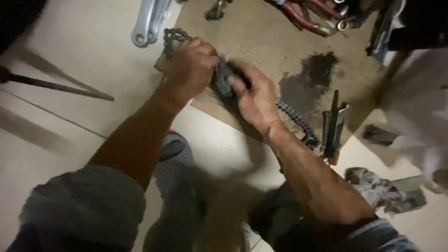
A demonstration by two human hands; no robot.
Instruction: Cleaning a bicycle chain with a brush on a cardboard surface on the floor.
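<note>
Head view, looking down at pale tiled floor point(84, 56) w/ a brown cardboard sheet point(261, 42) laid on it. Both hands meet over the near edge of the cardboard, on a dark, greasy metal roller chain point(294, 119).

Left hand point(191, 65): closed in a fist around the chain; a loop of links sticks out above the knuckles toward the top-left corner of the cardboard. Right hand point(254, 95): fingers curled, pressing a small dark block-shaped thing point(224, 79) against the chain, just beside the left hand. Blurred, so can't tell what it is exactly. From under the right hand the chain trails right along the cardboard edge and ends near a long dark metal hand tool point(333, 128) lying at that edge.

Dark wet-looking stain point(310, 77) on the cardboard, right of the hands. Silver-grey metal crank arm point(149, 21) on the floor at top left, near the chain loop. Red-handled tools point(308, 16) at top. Crumpled patterned rag point(387, 189) on the floor, lower right. Thin dark rod point(60, 86) slants across the tiles at left.
</note>
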